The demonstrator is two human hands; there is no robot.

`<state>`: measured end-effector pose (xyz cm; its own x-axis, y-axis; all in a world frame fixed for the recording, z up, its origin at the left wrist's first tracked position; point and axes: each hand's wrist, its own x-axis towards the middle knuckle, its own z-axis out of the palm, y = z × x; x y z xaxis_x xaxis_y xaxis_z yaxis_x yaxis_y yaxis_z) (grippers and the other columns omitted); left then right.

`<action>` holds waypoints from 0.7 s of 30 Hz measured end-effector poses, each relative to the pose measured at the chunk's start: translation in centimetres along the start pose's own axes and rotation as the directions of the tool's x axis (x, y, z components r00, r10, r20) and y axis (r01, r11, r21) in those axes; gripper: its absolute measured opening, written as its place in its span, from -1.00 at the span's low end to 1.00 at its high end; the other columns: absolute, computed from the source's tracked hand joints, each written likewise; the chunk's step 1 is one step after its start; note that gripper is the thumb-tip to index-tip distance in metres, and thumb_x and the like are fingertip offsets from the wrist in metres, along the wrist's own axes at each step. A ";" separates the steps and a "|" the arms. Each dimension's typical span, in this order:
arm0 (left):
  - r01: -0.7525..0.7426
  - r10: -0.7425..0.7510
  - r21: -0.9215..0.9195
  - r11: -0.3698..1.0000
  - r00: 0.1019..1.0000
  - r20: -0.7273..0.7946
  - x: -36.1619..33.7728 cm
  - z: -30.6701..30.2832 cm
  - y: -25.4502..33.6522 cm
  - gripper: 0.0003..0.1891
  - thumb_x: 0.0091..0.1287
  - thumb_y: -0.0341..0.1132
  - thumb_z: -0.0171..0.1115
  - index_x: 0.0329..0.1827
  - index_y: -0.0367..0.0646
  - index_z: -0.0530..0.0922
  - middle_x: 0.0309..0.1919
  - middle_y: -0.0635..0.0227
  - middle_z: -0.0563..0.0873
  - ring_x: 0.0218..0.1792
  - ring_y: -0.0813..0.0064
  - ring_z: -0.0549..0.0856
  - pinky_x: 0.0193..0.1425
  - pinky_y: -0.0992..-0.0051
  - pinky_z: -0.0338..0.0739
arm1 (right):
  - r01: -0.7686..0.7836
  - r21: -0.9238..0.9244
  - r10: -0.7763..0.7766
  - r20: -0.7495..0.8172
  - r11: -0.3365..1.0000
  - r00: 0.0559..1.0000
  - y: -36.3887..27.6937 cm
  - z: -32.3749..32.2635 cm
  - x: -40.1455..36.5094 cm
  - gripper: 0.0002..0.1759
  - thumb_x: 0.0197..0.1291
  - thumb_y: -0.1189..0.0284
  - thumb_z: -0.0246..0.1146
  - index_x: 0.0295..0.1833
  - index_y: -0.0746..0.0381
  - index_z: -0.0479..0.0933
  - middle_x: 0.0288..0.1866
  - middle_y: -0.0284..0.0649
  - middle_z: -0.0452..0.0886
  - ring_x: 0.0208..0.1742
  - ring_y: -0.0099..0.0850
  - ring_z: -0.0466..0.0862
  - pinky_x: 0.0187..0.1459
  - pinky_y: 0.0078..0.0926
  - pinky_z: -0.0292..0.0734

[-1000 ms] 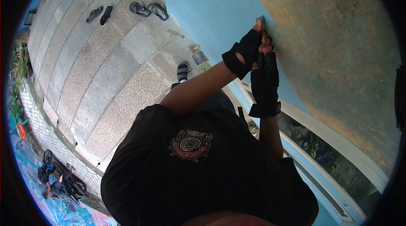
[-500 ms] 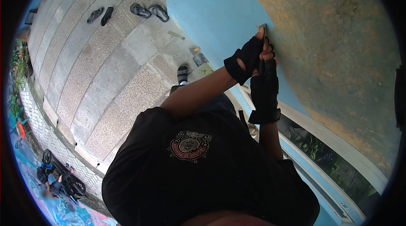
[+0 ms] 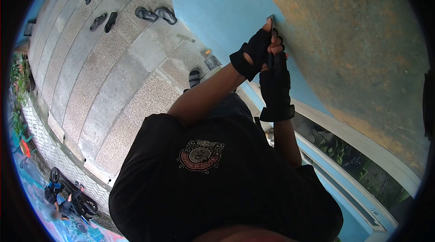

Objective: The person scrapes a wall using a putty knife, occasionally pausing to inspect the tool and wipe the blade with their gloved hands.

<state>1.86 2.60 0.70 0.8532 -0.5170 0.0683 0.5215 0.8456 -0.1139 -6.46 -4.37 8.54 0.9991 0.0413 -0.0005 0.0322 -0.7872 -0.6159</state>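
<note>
A thin flat-bladed scraper [image 3: 270,18] with a dark handle is held upright in the view, its metal tip against the wall [image 3: 217,2] where blue paint borders a bare brownish-grey patch [image 3: 353,52]. My left hand [image 3: 259,52], in a black fingerless glove, is closed around the upper part, the thumb pointing along the blade. Just below it, my right hand [image 3: 275,81], gloved the same way, wraps the handle; its fingers are partly hidden behind the left hand.
Several dark sandals [image 3: 156,14] lie on the tiled floor [image 3: 122,79] to the left. My own sandalled foot [image 3: 194,78] stands near the wall base. Plants [image 3: 333,147] show below a pale ledge at right. A person [image 3: 68,206] is beside a motorcycle [image 3: 88,203] at lower left.
Both hands and the scraper appear slightly higher and farther left. The wall and floor have shifted in the view too, as the camera moved. The grip is unchanged.
</note>
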 end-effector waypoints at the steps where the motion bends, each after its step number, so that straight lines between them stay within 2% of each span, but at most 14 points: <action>1: 0.047 -0.047 -0.005 0.999 0.998 0.029 -0.1 0.0 -0.2 -0.40 0.51 0.24 -0.09 -0.56 -0.05 0.45 -0.75 0.51 0.29 -0.64 0.59 0.41 -0.12 0.15 0.64 | 0.004 0.002 -0.004 0.001 1.000 1.000 0.2 -0.2 -0.4 -0.45 0.28 0.47 0.17 0.39 0.15 0.28 -0.13 0.10 0.68 -0.11 0.11 0.69 -0.20 -0.09 0.61; 3: 0.040 -0.040 0.020 0.999 0.999 0.020 0.0 0.0 0.3 -0.40 0.51 0.24 -0.09 -0.56 -0.05 0.45 -0.76 0.51 0.29 -0.64 0.59 0.41 -0.11 0.14 0.64 | 0.176 -0.061 -0.180 -0.059 0.982 0.982 0.6 -0.1 -0.4 -0.43 0.28 0.48 0.17 0.41 0.15 0.26 -0.13 0.10 0.68 -0.12 0.09 0.71 -0.20 -0.11 0.61; 4: 0.044 -0.044 0.021 0.999 0.999 0.002 -0.2 0.0 0.0 -0.39 0.50 0.23 -0.08 -0.56 -0.05 0.44 -0.76 0.51 0.29 -0.64 0.58 0.40 -0.11 0.14 0.64 | 0.169 -0.062 -0.173 -0.059 0.984 0.983 0.4 0.2 -0.6 -0.43 0.28 0.48 0.17 0.41 0.15 0.26 -0.13 0.10 0.68 -0.12 0.09 0.71 -0.20 -0.11 0.61; 6: 0.050 -0.050 0.039 0.998 0.999 -0.014 -0.3 -0.2 0.3 -0.39 0.50 0.23 -0.08 -0.57 -0.06 0.44 -0.76 0.51 0.28 -0.63 0.59 0.41 -0.10 0.15 0.64 | -0.063 0.034 0.063 0.010 0.997 0.998 -0.2 0.7 -0.7 -0.41 0.29 0.49 0.16 0.45 0.20 0.27 0.12 0.05 0.60 0.06 -0.02 0.67 0.00 -0.24 0.58; 7: 0.052 -0.051 0.062 0.997 0.998 -0.032 -0.5 -0.3 0.2 -0.39 0.50 0.23 -0.07 -0.57 -0.06 0.44 -0.76 0.51 0.28 -0.63 0.59 0.41 -0.09 0.15 0.63 | -0.072 0.031 0.072 0.013 0.997 0.997 -0.3 0.2 -1.0 -0.41 0.29 0.49 0.16 0.45 0.20 0.27 0.12 0.05 0.60 0.06 -0.02 0.67 0.00 -0.24 0.58; 9: 0.057 -0.056 0.053 0.997 0.998 -0.020 -0.6 0.0 -1.0 -0.40 0.50 0.24 -0.07 -0.57 -0.05 0.44 -0.76 0.52 0.28 -0.63 0.59 0.41 -0.11 0.16 0.64 | -0.203 0.034 0.197 0.125 0.979 0.972 -0.3 -1.1 -1.0 -0.41 0.30 0.50 0.16 0.45 0.21 0.25 0.11 0.05 0.60 0.09 -0.01 0.67 0.02 -0.26 0.58; 10: 0.055 -0.054 0.047 0.997 0.999 -0.003 -0.4 0.3 -1.3 -0.40 0.49 0.24 -0.06 -0.57 -0.04 0.44 -0.76 0.53 0.28 -0.63 0.58 0.42 -0.12 0.17 0.64 | 0.017 0.078 -0.018 0.013 0.997 1.000 0.7 -0.7 -1.2 -0.41 0.30 0.49 0.16 0.44 0.21 0.26 0.10 0.06 0.60 0.07 -0.01 0.67 -0.03 -0.21 0.58; 14: -0.006 0.006 0.069 0.998 1.000 0.007 0.2 -0.3 0.0 -0.40 0.48 0.26 -0.04 -0.58 -0.02 0.44 -0.76 0.52 0.27 -0.63 0.58 0.41 -0.11 0.18 0.64 | -0.004 0.027 0.004 0.001 1.000 1.000 0.5 0.1 0.1 -0.44 0.32 0.46 0.17 0.42 0.21 0.27 0.10 0.08 0.59 0.06 0.00 0.67 -0.05 -0.17 0.58; 16: -0.016 0.018 0.055 0.998 0.999 -0.046 0.0 -0.3 0.3 -0.40 0.46 0.27 -0.03 -0.58 -0.01 0.43 -0.75 0.53 0.27 -0.63 0.57 0.40 -0.10 0.17 0.63 | -0.145 0.076 0.138 0.093 0.987 0.986 0.2 0.1 0.1 -0.46 0.32 0.45 0.18 0.39 0.21 0.29 0.12 0.08 0.58 0.03 0.04 0.67 -0.07 -0.14 0.58; 17: -0.018 0.020 0.057 0.998 0.999 -0.048 -0.2 -0.2 -0.2 -0.40 0.46 0.27 -0.03 -0.58 -0.01 0.43 -0.75 0.53 0.27 -0.63 0.57 0.40 -0.10 0.17 0.63 | -0.144 0.078 0.136 0.096 0.987 0.986 0.6 0.0 -0.5 -0.46 0.32 0.45 0.18 0.39 0.21 0.29 0.12 0.08 0.58 0.03 0.04 0.67 -0.07 -0.14 0.58; 19: 0.035 -0.032 0.104 0.994 0.999 -0.031 -0.4 0.3 -1.2 -0.41 0.46 0.27 -0.03 -0.58 -0.01 0.43 -0.75 0.53 0.27 -0.64 0.59 0.38 -0.12 0.19 0.64 | 0.024 -0.039 -0.025 -0.019 0.999 1.000 1.3 -0.3 -1.1 -0.50 0.32 0.45 0.19 0.35 0.21 0.30 0.10 0.07 0.59 -0.02 0.07 0.67 -0.10 -0.11 0.58; 21: 0.039 -0.032 0.111 0.993 0.997 -0.068 -0.3 0.1 -0.6 -0.41 0.46 0.27 -0.04 -0.56 -0.01 0.43 -0.74 0.54 0.27 -0.65 0.60 0.38 -0.12 0.18 0.63 | 0.032 -0.001 -0.032 -0.015 0.999 0.999 1.6 0.6 0.0 -0.49 0.32 0.45 0.20 0.35 0.22 0.29 0.10 0.08 0.59 -0.01 0.07 0.67 -0.11 -0.12 0.58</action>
<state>1.31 2.27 0.81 0.8343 -0.5512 0.0047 0.5513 0.8343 -0.0006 -6.44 -5.21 7.08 0.9979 0.0572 0.0307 0.0640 -0.7861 -0.6147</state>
